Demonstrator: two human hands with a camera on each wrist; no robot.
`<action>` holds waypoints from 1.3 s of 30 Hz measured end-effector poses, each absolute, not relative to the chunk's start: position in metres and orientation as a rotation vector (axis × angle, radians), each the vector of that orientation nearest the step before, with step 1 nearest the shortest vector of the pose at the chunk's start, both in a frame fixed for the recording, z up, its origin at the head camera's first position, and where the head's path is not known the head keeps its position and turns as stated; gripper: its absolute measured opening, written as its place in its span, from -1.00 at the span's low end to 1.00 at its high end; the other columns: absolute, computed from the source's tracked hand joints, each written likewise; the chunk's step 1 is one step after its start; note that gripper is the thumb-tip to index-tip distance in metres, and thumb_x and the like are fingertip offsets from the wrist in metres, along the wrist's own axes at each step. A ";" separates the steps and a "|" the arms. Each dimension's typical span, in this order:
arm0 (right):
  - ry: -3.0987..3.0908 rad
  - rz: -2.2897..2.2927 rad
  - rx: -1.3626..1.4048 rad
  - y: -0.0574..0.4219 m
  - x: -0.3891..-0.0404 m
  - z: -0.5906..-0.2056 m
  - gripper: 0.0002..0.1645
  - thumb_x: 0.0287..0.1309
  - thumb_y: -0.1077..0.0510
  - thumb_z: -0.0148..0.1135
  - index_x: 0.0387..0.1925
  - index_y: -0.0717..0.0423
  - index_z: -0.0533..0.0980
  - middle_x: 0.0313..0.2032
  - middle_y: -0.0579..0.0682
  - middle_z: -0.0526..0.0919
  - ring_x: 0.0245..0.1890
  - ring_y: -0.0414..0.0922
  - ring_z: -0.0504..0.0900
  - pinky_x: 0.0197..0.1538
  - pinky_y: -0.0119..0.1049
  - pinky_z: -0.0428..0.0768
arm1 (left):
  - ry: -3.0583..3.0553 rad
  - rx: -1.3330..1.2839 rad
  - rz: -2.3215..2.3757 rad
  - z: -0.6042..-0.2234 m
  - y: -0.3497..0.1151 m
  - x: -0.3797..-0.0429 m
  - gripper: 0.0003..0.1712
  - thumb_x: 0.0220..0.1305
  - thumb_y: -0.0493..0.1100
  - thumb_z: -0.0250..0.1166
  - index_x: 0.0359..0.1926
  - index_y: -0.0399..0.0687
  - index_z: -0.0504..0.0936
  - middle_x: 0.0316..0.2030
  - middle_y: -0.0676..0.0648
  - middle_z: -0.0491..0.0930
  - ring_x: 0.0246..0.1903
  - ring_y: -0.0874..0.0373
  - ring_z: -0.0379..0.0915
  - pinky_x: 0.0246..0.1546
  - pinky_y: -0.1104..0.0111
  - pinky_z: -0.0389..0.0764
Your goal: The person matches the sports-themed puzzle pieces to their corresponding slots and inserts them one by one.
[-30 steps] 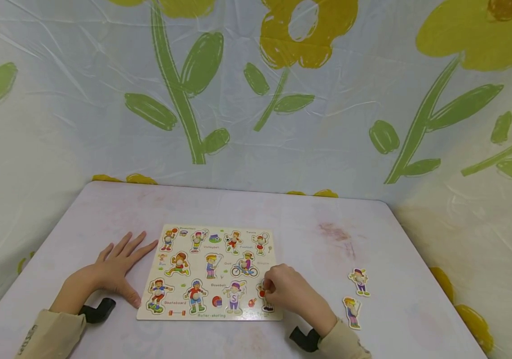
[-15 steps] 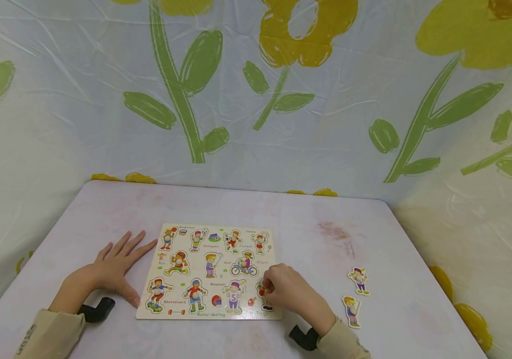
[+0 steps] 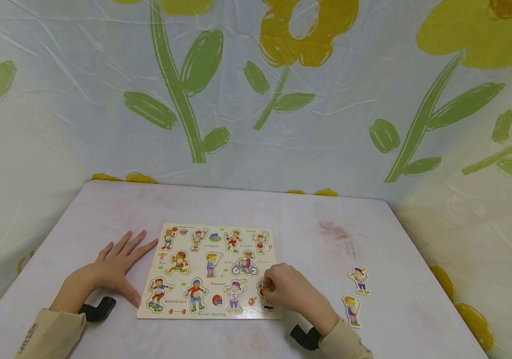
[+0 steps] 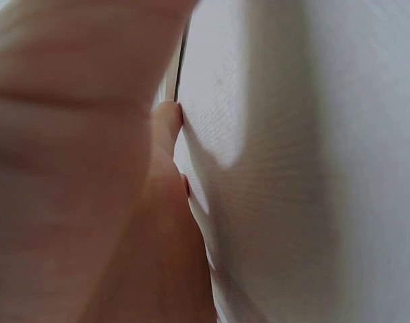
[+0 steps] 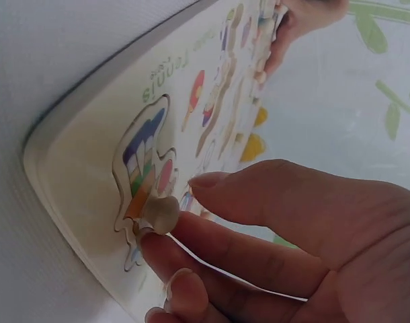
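Observation:
A pale wooden peg puzzle board (image 3: pixel 202 316) printed with sports figures lies on the table. My left hand (image 3: pixel 114 267) rests flat at its left side with fingers spread, the thumb at the board's edge. At the lower right corner my right hand (image 3: pixel 289 289) has its fingers curled at the round knob of the table tennis puzzle piece (image 5: pixel 141 161), which lies in its recess. In the right wrist view the fingertips touch the knob (image 5: pixel 161 214), with the thumb close beside it. In the head view this hand covers part of the piece.
A baseball puzzle piece (image 3: pixel 360 280) and a golf puzzle piece (image 3: pixel 352 311) lie loose on the table (image 3: pixel 399 279) to the right of the board. The board's baseball recess (image 3: pixel 234 297) and golf recess (image 3: pixel 211 265) show printed figures. A flower-patterned cloth (image 3: pixel 328 144) hangs behind.

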State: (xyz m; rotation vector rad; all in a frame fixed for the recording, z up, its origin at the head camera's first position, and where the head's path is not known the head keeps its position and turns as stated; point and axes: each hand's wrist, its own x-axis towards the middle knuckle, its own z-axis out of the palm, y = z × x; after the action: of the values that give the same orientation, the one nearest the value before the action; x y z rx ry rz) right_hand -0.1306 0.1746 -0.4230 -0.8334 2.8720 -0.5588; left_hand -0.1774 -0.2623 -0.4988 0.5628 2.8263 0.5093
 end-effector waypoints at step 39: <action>3.016 -0.629 -0.668 0.261 -0.113 -0.387 -0.85 -0.07 0.31 0.37 -0.52 0.03 0.56 -0.58 -0.27 0.44 -0.55 -0.36 0.37 -0.49 -0.42 0.42 | 2.830 0.598 0.512 -0.498 -0.263 -0.177 0.68 -0.74 0.67 0.45 0.56 0.47 -0.09 0.57 -0.13 -0.30 0.49 -0.29 -0.56 0.23 -0.47 -0.36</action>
State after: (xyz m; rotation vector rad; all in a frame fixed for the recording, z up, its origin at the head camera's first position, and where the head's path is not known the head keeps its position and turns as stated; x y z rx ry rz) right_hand -0.1134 0.2607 -0.3870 -0.6677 3.0157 -0.6291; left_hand -0.1767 -0.2634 -0.4984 0.5981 2.8302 0.5124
